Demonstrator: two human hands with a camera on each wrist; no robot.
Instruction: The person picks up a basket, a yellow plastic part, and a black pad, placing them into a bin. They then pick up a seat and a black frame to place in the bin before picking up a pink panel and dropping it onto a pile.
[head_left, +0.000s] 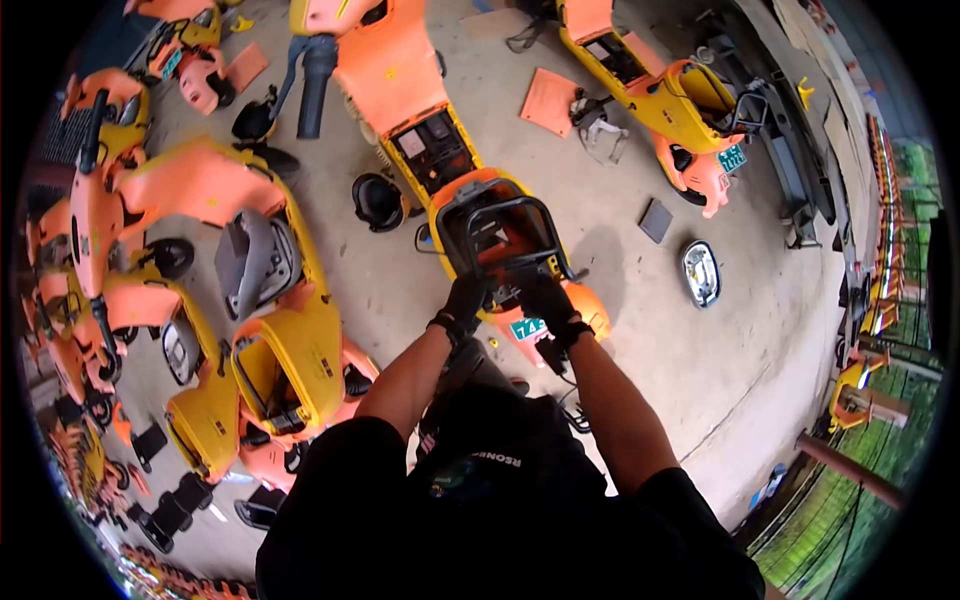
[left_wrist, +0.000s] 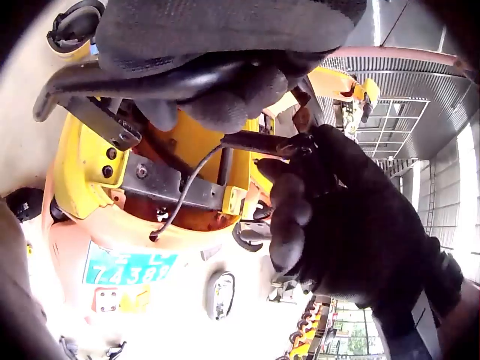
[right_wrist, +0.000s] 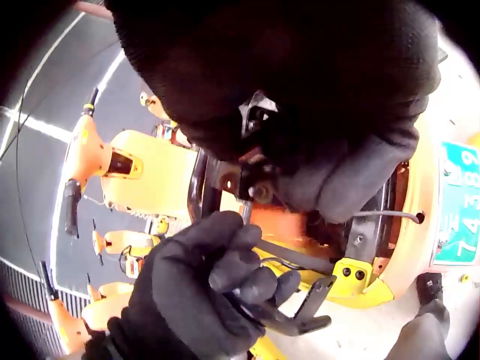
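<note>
Both hands wear black gloves and work at the rear of an orange and yellow scooter (head_left: pixel 590 308). My left hand (right_wrist: pixel 199 281) curls its fingers round the black tubular rear rack (left_wrist: pixel 60 82), at its bent end. Just beside it, my right hand (left_wrist: pixel 352 225) pinches a small dark part at the end of a grey cable (left_wrist: pixel 184 191); its kind cannot be told, as the glove covers most of it. That cable runs down into a hole above the green licence plate (left_wrist: pixel 127 266). Under the rack the scooter's body lies uncovered, with a black crossbar (left_wrist: pixel 161 180) bolted across it.
More partly stripped scooters (head_left: pixel 290 370) crowd the left side, and another scooter (head_left: pixel 660 110) stands at upper right. On the concrete floor lie a black helmet-like shell (head_left: pixel 378 203), a white-lined oval part (head_left: pixel 701 273) and a dark flat panel (head_left: pixel 656 220).
</note>
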